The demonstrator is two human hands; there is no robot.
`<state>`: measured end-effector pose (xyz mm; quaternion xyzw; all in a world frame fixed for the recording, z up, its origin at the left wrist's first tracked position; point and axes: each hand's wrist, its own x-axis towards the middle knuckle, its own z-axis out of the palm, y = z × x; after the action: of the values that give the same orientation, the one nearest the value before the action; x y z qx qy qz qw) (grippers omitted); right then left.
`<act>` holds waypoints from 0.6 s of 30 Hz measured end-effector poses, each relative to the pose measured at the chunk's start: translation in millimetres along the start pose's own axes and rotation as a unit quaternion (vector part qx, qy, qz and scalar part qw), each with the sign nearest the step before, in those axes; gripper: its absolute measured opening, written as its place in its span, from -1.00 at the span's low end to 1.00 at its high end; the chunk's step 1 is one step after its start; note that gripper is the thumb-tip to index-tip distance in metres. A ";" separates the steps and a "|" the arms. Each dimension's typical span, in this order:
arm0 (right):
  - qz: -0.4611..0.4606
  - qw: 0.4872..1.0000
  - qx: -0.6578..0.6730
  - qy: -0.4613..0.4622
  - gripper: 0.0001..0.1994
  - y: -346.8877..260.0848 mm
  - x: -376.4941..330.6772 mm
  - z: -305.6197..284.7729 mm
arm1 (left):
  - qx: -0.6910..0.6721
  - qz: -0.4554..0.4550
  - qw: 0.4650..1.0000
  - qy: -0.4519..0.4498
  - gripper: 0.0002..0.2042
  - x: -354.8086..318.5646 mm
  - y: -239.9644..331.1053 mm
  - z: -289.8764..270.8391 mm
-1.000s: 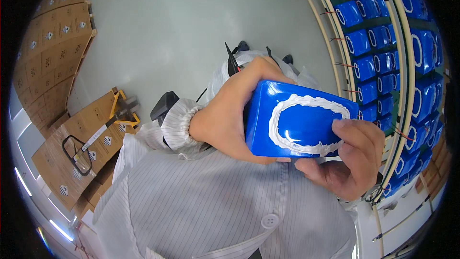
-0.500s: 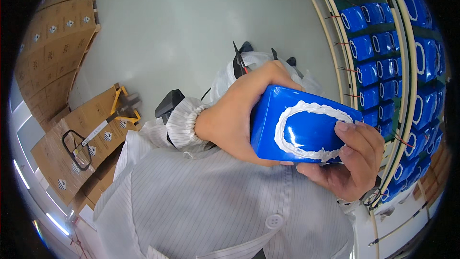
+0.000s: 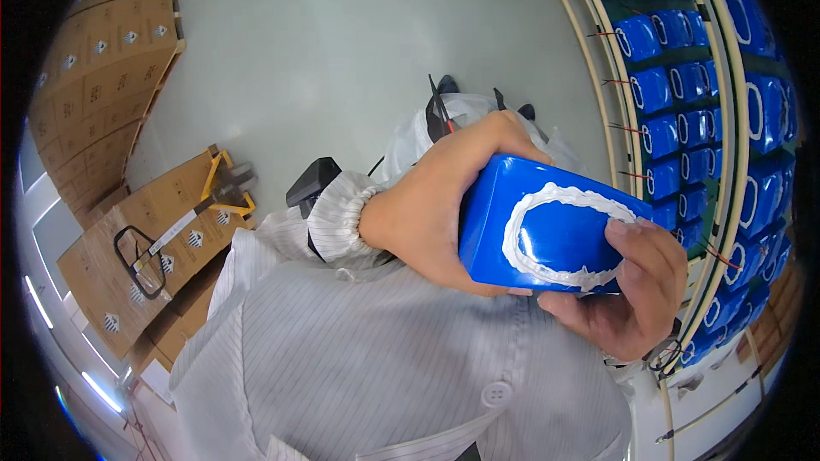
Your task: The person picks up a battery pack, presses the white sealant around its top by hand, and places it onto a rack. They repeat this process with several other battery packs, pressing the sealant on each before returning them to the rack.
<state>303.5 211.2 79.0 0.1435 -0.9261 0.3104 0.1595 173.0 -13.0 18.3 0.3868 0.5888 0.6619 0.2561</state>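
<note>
A blue-wrapped battery pack [image 3: 564, 243] is held in front of my chest, its broad face turned up. An oval bead of white paste [image 3: 511, 243] runs around that face. My left hand [image 3: 440, 205] wraps the pack's left end, with the thumb and fingers on opposite sides. At the right end my right hand [image 3: 645, 290] curls in, fingertips on the top face by the bead and thumb at the near edge. Red and black wires [image 3: 444, 115] show just beyond my left hand; where they attach is hidden.
To the right stands a tubular rack [image 3: 617, 119] with several rows of similar blue packs [image 3: 652, 90], white ovals on them and wires sticking out. On the left are stacked cartons [image 3: 111, 77] and a pallet jack [image 3: 226, 183] beside more boxes. Grey floor [image 3: 342, 34] lies ahead.
The pack and both hands sit slightly further right in the picture, as does the whole scene. My grip looks the same.
</note>
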 end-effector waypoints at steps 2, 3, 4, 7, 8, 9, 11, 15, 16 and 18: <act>0.010 0.999 -0.021 -0.027 -0.12 -2.0 1.3 -1.9 | 0.010 0.004 1.000 0.008 -0.07 0.6 0.3 0.4; 0.010 0.999 -0.019 -0.027 -0.12 -1.9 1.1 -2.6 | 0.011 0.002 1.000 0.009 -0.07 0.0 0.9 0.6; 0.009 1.000 -0.009 -0.022 -0.13 -0.9 0.4 -3.8 | 0.009 0.000 1.000 0.007 -0.08 -0.9 1.1 1.0; 0.005 1.000 0.000 -0.013 -0.15 1.4 -3.3 -4.1 | 0.007 -0.002 1.000 0.000 -0.08 -0.7 -0.9 1.8; 0.003 1.000 -0.001 -0.008 -0.16 1.1 -3.7 -3.9 | 0.008 -0.002 1.000 -0.005 -0.08 -0.1 -0.9 0.8; 0.005 1.000 -0.003 -0.009 -0.16 0.2 -3.2 -3.4 | 0.005 -0.002 1.000 -0.007 -0.08 0.7 -0.4 -0.4; 0.007 1.000 -0.024 -0.015 -0.20 -2.1 -0.7 -3.1 | 0.009 -0.007 1.000 -0.014 -0.07 1.8 1.9 -1.7; -0.009 0.999 -0.040 -0.005 -0.23 -2.0 3.4 -0.1 | 0.017 -0.002 1.000 -0.010 -0.06 -2.4 2.8 -2.4; -0.009 0.999 -0.035 -0.002 -0.25 -1.5 3.2 -0.7 | 0.012 -0.003 1.000 -0.010 -0.05 -4.3 1.6 -1.9; -0.003 0.999 -0.034 0.004 -0.27 -1.3 2.1 -0.5 | 0.006 -0.002 1.000 -0.018 -0.05 -2.7 -1.0 -2.6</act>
<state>302.2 210.2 80.9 0.1399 -0.9350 0.2788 0.1690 172.3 -16.4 16.7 0.3984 0.5889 0.6510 0.2659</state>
